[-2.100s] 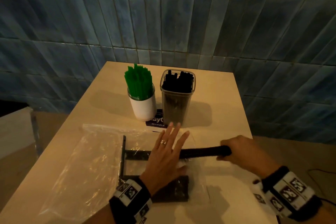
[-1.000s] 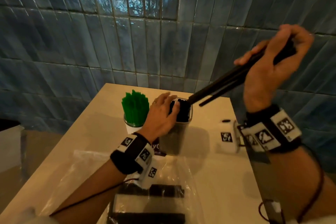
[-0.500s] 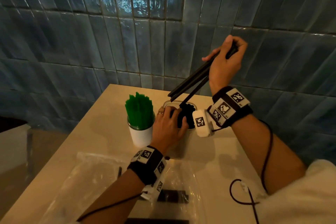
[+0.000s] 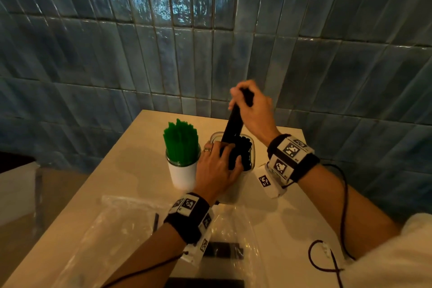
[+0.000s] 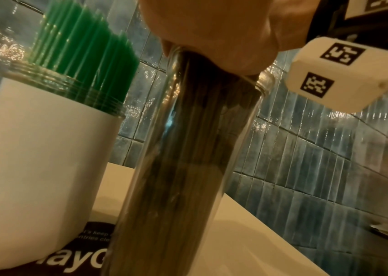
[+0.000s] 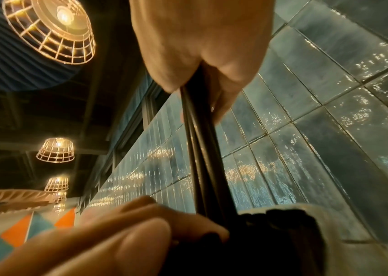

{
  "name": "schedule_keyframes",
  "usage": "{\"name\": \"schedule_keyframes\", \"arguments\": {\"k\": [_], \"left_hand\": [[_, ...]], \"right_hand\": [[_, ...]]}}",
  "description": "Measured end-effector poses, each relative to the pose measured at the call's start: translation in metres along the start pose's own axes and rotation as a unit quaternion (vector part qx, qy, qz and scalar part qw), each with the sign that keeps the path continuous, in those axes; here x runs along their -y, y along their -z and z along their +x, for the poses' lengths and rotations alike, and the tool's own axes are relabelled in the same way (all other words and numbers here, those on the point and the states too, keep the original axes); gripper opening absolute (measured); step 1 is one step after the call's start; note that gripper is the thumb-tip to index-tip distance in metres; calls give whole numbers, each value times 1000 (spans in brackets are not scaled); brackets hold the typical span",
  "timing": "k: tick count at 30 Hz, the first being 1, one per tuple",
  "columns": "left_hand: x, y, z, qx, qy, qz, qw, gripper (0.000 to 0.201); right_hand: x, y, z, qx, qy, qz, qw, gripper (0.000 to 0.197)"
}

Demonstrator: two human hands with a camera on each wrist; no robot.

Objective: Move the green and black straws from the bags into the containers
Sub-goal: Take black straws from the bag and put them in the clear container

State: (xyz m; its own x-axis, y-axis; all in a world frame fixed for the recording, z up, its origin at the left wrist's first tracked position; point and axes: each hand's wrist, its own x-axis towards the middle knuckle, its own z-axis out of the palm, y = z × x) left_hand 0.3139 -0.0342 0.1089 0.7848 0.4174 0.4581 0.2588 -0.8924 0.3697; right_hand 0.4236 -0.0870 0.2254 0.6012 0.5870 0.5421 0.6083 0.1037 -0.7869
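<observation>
The right hand (image 4: 253, 110) is curled round the top of a bundle of black straws (image 4: 232, 124), thumb and fingers closed on them; from the right wrist view the straws (image 6: 202, 158) run out of the fist down toward the other hand. The bundle stands nearly upright, tilted slightly, its lower end going into the mouth of the clear jar (image 4: 251, 147) just below the right fingers.

The left hand (image 4: 216, 170) lies over the near side of that jar's mouth. Its fingers (image 6: 122, 233) bend over the rim and press against the tops of the black straws already standing inside, beside the incoming bundle; whether they truly grip the jar or only steady it is hard to tell, as the palm hides the contact. A ring shows on one left finger. From the left wrist view the jar (image 5: 188, 168) is seen from below, full of dark straws, with the palm capping it.

Just beside the left fingers, on the far side from the right hand, a white cup (image 4: 183, 175) holds upright green straws (image 4: 181, 140). Cup and jar stand close on a dark printed card (image 5: 77, 255) on the table (image 4: 131, 170).

Nearer the person, under the left forearm, lie clear plastic bags (image 4: 112, 241) with a few black straws left inside (image 4: 223, 250).
</observation>
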Motion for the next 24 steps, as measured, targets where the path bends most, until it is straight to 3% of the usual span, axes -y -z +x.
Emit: {"name": "schedule_keyframes", "arguments": {"k": [3, 5, 8, 11, 15, 17, 21, 24], "left_hand": [[-1, 1, -3, -4, 1, 7, 1000, 48], [-1, 1, -3, -7, 0, 13, 1000, 47], [0, 2, -4, -3, 1, 20, 1000, 51], [0, 0, -4, 15, 14, 17, 1000, 59], [0, -1, -5, 4, 14, 17, 1000, 59], [0, -1, -5, -5, 9, 17, 1000, 55], [0, -1, -3, -20, 3, 12, 1000, 53], [0, -2, -2, -24, 5, 2, 1000, 54]], "right_hand": [[-10, -1, -8, 164, -67, -120, 977, 16], [-11, 0, -13, 223, -98, -161, 956, 29], [-8, 1, -18, 174, -99, -142, 969, 59], [-7, 0, -23, 123, -80, -115, 982, 76], [-12, 0, -33, 105, -64, -97, 988, 101], [-16, -2, -34, 126, -56, -130, 982, 93], [-26, -5, -35, 150, -53, -199, 967, 39], [-32, -3, -38, 175, -55, -281, 942, 33]]}}
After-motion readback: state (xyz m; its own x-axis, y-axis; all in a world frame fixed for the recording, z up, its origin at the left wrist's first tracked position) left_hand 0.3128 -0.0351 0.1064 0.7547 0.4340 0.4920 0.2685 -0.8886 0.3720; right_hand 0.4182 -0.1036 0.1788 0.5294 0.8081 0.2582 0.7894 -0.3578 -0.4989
